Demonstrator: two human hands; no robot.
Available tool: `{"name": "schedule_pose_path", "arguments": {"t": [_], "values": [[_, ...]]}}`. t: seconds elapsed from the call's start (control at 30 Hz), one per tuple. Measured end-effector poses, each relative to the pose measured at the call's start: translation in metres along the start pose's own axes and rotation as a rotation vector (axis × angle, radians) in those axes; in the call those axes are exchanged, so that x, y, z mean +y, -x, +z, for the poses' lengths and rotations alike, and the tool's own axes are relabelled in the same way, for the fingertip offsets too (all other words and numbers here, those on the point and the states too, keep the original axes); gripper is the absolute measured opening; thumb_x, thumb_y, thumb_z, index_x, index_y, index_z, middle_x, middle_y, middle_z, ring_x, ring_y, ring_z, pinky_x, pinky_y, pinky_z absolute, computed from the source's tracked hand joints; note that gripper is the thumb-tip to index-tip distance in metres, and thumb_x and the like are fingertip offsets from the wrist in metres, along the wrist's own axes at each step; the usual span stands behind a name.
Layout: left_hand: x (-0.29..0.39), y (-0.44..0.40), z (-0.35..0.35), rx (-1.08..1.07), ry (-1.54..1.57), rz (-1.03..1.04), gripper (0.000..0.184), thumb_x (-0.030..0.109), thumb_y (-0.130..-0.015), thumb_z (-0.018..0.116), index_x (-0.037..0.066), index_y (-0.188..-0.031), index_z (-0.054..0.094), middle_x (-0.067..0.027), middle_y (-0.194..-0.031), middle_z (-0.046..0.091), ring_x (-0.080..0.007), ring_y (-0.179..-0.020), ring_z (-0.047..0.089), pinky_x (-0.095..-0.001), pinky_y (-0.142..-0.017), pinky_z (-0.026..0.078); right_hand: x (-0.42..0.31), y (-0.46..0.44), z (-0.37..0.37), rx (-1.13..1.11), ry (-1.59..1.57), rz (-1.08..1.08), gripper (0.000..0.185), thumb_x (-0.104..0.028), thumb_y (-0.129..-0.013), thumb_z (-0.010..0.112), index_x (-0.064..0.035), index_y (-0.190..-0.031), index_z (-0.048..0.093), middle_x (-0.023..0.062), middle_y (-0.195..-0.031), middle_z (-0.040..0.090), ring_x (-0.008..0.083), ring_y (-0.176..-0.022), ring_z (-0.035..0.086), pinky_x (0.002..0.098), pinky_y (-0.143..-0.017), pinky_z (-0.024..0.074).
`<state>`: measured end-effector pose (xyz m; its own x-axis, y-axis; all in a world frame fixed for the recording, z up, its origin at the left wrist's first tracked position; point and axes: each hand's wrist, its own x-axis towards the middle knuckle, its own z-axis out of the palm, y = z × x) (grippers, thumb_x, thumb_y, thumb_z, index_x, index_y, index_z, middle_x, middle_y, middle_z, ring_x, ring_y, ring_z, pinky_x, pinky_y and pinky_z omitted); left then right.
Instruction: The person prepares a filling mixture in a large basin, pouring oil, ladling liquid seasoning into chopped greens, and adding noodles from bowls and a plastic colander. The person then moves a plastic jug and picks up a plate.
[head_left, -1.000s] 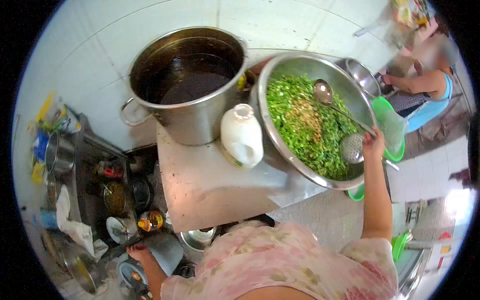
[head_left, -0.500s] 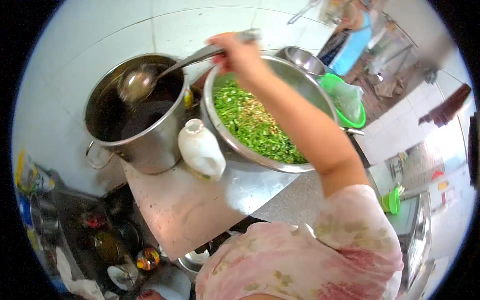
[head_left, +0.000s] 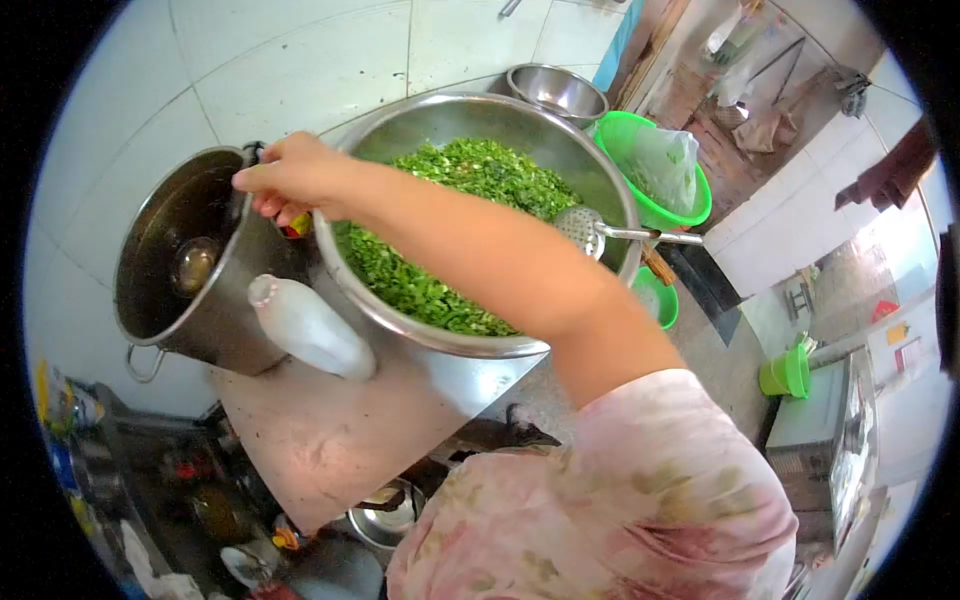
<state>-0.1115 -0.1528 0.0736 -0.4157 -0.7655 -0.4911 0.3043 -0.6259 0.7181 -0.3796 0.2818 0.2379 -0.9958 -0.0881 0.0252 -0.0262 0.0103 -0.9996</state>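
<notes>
My right hand [head_left: 290, 180] is closed at the right rim of a tall metal pot [head_left: 225, 330], apparently round the upper handle of a ladle. The ladle's round bowl [head_left: 197, 265] hangs inside the dark pot; most of its handle is hidden. Under my forearm stands a wide metal basin [head_left: 480, 345] holding chopped greens [head_left: 480, 175]. A skimmer [head_left: 580, 230] with a perforated head rests across the basin's right rim. In front of the pot and basin is a white plastic jug [head_left: 312, 330], open at the neck. My left hand is out of view.
A metal table [head_left: 330, 440] carries these things, against a tiled wall. Behind the basin sit a smaller steel bowl [head_left: 560, 90] and a green tub [head_left: 700, 205] with a plastic bag. Cluttered bottles lie lower left. A green bucket [head_left: 785, 372] stands at the right.
My right hand has moved left and down to the pot's rim. The ladle's bowl has gone from above the pot's mouth down inside it. The view has shifted, and the skimmer's head now shows.
</notes>
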Motion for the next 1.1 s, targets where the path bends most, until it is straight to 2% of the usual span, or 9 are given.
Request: {"name": "schedule_pose_path", "arguments": {"t": [0.13,0.2,0.3,0.37,0.47,0.67,0.83,1.0,1.1], "values": [[-0.043,-0.027,-0.055,-0.271,-0.122,0.043,0.030,0.031,-0.088,0.043,0.007,-0.072,0.051,-0.0025,-0.062,0.050,-0.0154,-0.051,0.047,-0.0281,-0.046,0.040,0.005,0.081,-0.115,-0.082,0.487,-0.174,0.045,-0.025,-0.079,0.059,0.0045,-0.112,0.050,0.0081,-0.071,0.059,0.0116,-0.064,0.056,0.0232,-0.054,0.0471],[-0.080,0.070,-0.017,-0.292,-0.118,-0.009,0.027,0.031,-0.089,0.041,0.007,-0.079,0.050,-0.0023,-0.066,0.050,-0.0139,-0.054,0.046,-0.0264,-0.048,0.039,0.030,0.122,-0.190,0.021,0.807,-0.281,0.042,-0.027,-0.077,0.059,0.0011,-0.108,0.055,0.0096,-0.069,0.059,0.0116,-0.064,0.054,0.0272,-0.056,0.0444],[-0.130,0.140,0.005,-0.273,-0.151,-0.089,0.026,0.030,-0.088,0.042,0.008,-0.076,0.047,-0.0014,-0.065,0.046,-0.0122,-0.052,0.039,-0.0243,-0.047,0.034,0.070,0.188,-0.291,0.023,1.201,-0.045,0.036,-0.028,-0.075,0.059,-0.0020,-0.101,0.059,0.0148,-0.075,0.060,0.0264,-0.070,0.058,0.0361,-0.063,0.0445],[-0.150,0.155,-0.008,-0.516,-0.132,-0.172,0.024,0.030,-0.087,0.044,0.009,-0.078,0.047,-0.0010,-0.066,0.047,-0.0115,-0.052,0.038,-0.0234,-0.046,0.033,0.083,0.226,-0.324,-0.069,1.439,0.188,0.038,-0.030,-0.078,0.056,-0.0026,-0.104,0.053,0.0192,-0.094,0.059,0.0350,-0.088,0.057,0.0441,-0.075,0.0446],[-0.174,0.205,0.014,-0.545,-0.115,-0.223,0.023,0.030,-0.087,0.045,0.009,-0.079,0.047,-0.0006,-0.066,0.046,-0.0108,-0.052,0.038,-0.0230,-0.046,0.032,0.089,0.250,-0.336,-0.145,1.338,0.396,0.048,-0.037,-0.077,0.059,-0.0072,-0.110,0.041,0.0196,-0.091,0.059,0.0354,-0.085,0.058,0.0437,-0.074,0.0449],[-0.184,0.228,0.036,-0.819,-0.107,-0.221,0.021,0.029,-0.088,0.043,0.010,-0.079,0.046,0.0002,-0.066,0.043,-0.0100,-0.051,0.036,-0.0230,-0.045,0.032,0.095,0.273,-0.333,-0.194,1.276,0.199,0.045,-0.017,-0.072,0.060,-0.0075,-0.109,0.037,0.0184,-0.083,0.060,0.0362,-0.080,0.058,0.0451,-0.068,0.0455],[-0.202,0.224,0.049,-0.752,-0.050,-0.310,0.020,0.028,-0.088,0.042,0.011,-0.079,0.047,0.0014,-0.063,0.042,-0.0107,-0.051,0.037,-0.0236,-0.044,0.032,0.047,0.279,-0.336,0.092,1.183,-0.180,0.046,-0.005,-0.073,0.055,-0.0071,-0.117,0.041,0.0171,-0.087,0.059,0.0349,-0.079,0.058,0.0418,-0.070,0.0460],[-0.219,0.227,0.049,-0.631,-0.104,-0.333,0.021,0.029,-0.087,0.042,0.012,-0.076,0.048,0.0006,-0.062,0.046,-0.0129,-0.050,0.041,-0.0239,-0.043,0.035,0.063,0.280,-0.351,0.001,1.232,0.001,0.042,-0.003,-0.073,0.049,-0.0077,-0.115,0.044,0.0184,-0.097,0.057,0.0347,-0.085,0.057,0.0425,-0.073,0.0460],[-0.218,0.227,0.037,-0.572,-0.102,-0.196,0.021,0.029,-0.088,0.043,0.011,-0.078,0.047,0.0008,-0.066,0.046,-0.0104,-0.054,0.040,-0.0236,-0.048,0.034,0.060,0.257,-0.386,0.215,1.051,-0.064,0.042,-0.002,-0.073,0.047,-0.0071,-0.114,0.044,0.0198,-0.092,0.057,0.0333,-0.086,0.057,0.0433,-0.072,0.0453]]}}
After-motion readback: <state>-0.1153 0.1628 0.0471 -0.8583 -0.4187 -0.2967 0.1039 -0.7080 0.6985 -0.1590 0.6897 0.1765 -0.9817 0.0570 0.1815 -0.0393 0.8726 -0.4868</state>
